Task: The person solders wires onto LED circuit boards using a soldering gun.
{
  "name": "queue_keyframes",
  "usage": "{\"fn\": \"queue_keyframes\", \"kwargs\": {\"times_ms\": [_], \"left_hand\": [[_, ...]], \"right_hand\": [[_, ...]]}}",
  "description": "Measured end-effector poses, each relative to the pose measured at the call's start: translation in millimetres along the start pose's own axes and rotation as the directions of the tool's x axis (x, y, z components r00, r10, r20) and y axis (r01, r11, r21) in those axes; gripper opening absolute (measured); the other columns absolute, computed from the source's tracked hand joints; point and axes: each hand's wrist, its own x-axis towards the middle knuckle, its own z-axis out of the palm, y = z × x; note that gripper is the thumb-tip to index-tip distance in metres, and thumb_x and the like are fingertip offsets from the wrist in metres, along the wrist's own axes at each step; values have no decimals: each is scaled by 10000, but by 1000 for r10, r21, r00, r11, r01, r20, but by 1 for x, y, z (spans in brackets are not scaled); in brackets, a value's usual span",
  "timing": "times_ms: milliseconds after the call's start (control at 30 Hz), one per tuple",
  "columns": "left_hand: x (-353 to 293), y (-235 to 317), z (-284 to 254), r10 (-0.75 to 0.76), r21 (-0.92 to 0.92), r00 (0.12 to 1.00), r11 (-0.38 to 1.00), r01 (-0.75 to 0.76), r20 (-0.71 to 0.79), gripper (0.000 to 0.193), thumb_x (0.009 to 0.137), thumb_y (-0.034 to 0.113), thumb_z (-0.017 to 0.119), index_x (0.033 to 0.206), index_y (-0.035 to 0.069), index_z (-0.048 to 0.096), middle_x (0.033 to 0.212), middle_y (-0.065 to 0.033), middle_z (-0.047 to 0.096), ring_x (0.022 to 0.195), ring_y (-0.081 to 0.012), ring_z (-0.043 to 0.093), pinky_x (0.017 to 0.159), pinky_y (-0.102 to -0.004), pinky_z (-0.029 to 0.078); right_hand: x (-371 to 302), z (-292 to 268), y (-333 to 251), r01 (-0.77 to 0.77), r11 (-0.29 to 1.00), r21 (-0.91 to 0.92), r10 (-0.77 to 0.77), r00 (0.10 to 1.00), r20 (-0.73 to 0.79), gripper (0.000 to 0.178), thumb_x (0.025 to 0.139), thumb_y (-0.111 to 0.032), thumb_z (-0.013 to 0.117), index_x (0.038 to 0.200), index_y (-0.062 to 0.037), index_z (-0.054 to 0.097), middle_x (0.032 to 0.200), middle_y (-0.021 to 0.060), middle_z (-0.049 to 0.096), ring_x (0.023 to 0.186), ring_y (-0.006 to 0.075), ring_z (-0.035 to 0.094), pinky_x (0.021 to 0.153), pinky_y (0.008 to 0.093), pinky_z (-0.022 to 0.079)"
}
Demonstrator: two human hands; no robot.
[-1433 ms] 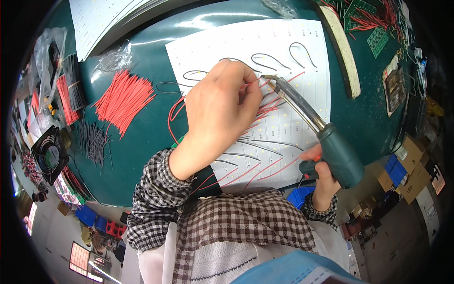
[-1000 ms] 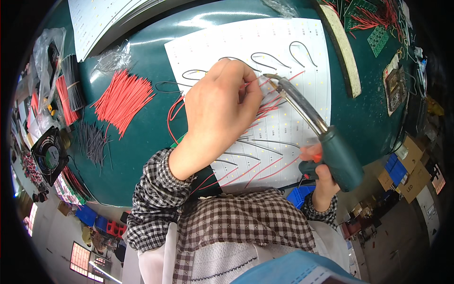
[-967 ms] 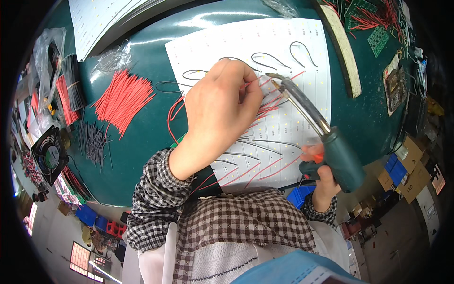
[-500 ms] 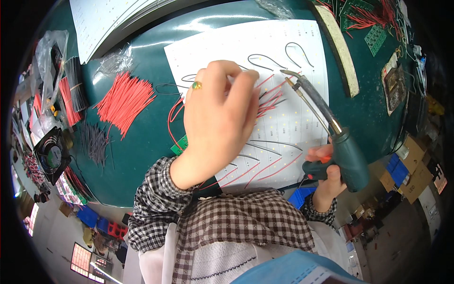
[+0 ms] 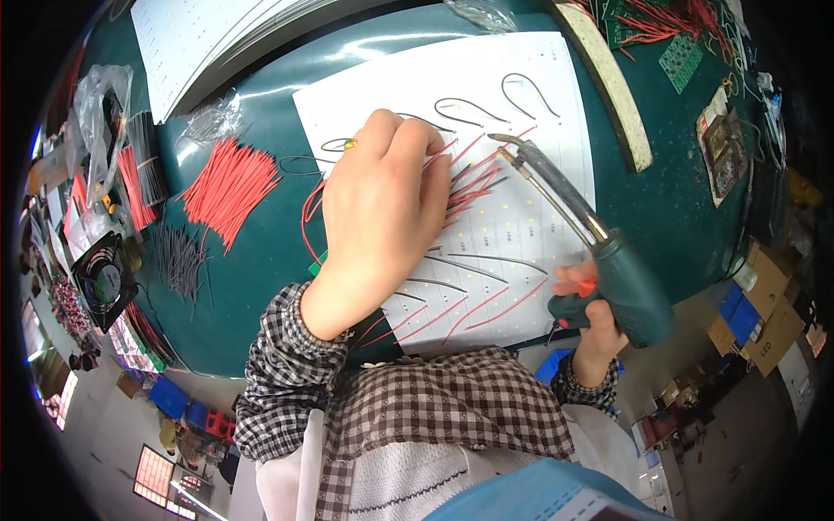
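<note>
My left hand point(image 5: 382, 200) is closed over a white sheet of small circuit boards point(image 5: 365, 95). A bunch of short red and black wires point(image 5: 472, 193) sticks out from it to the right; the fingertips are partly hidden. In my right hand point(image 5: 599, 334) is a green soldering gun point(image 5: 638, 291), its tip pointing up and left, over the sheet just right of my left fingers. Black wires point(image 5: 469, 110) loop along the sheet's far part, and single red and black wires point(image 5: 508, 304) lie over its near part.
A heap of red wires point(image 5: 230, 187) and a smaller heap of dark wires point(image 5: 176, 260) lie left on the green table. A small fan point(image 5: 106, 280) stands further left. Stacked white sheets point(image 5: 204, 52) are at the back; a pale curved strip point(image 5: 611, 91) lies right.
The soldering gun's tip has shifted left, nearer my left hand. My left hand has also moved slightly left, still with the wires. The whole view has shifted a little.
</note>
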Motion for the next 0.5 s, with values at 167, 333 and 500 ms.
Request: {"fn": "queue_keyframes", "kwargs": {"times_ms": [167,333,500], "left_hand": [[3,-2,0,-6,-23,1000,1000,6,-2,100,751,61,669,783,61,574,750,-90,543,641,-277,564,554,-366,447],[2,-6,10,-67,-99,998,993,64,-21,102,744,77,679,769,73,580,728,-64,561,621,-255,574,541,-353,447],[4,-5,9,-123,-111,992,986,124,12,84,757,72,688,777,79,607,740,-15,593,642,-145,597,560,-280,461]], "right_hand": [[3,8,-3,-27,999,-26,28,997,76,637,847,-380,686,1198,120,504,886,170,645,737,277,667,657,375,584],[5,7,-1,-22,997,-68,28,996,88,570,845,-353,681,1122,126,542,829,173,643,713,264,655,650,369,552],[8,12,-6,-12,995,-101,21,996,91,526,843,-360,672,1044,116,573,773,162,638,687,247,639,656,359,521]]}}
